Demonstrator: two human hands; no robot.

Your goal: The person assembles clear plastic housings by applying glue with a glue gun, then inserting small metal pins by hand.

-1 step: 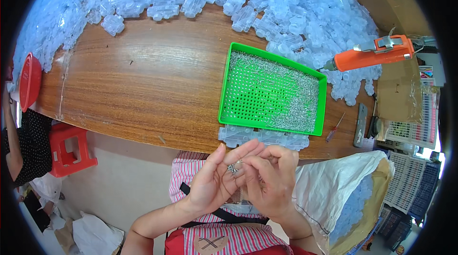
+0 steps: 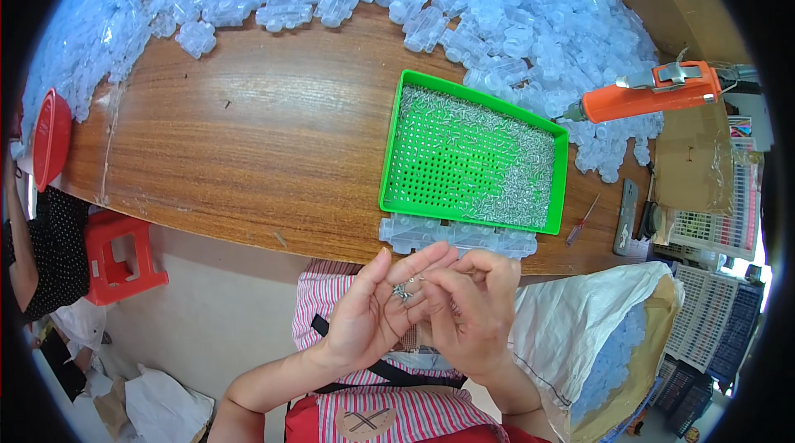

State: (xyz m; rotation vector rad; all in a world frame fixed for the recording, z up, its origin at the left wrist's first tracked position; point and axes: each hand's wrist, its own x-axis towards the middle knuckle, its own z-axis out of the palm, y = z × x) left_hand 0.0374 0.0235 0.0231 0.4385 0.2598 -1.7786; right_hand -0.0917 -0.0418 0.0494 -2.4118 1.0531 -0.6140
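My left hand (image 2: 364, 310) is cupped palm up in front of the table's near edge, with several small silver screws (image 2: 402, 291) lying in it. Close beside it, my right hand (image 2: 474, 310) has thumb and fingers drawn together over the left palm. A tiny screw (image 2: 421, 278) shows at its fingertips. Beyond both hands stands a green perforated tray (image 2: 396, 204) with many similar screws spread over its bottom, thickest on the right side. Clear plastic housings (image 2: 397, 232) lie in a row along the tray's near side, partly hidden by my fingers.
Heaped clear plastic parts (image 2: 530, 21) cover the wooden table's (image 2: 248, 137) far side. An orange electric screwdriver (image 2: 650, 102) hangs at right; a small hand screwdriver (image 2: 582, 223) lies below it. A white sack (image 2: 563, 310) stands near right, a red stool (image 2: 124, 257) at left by another person.
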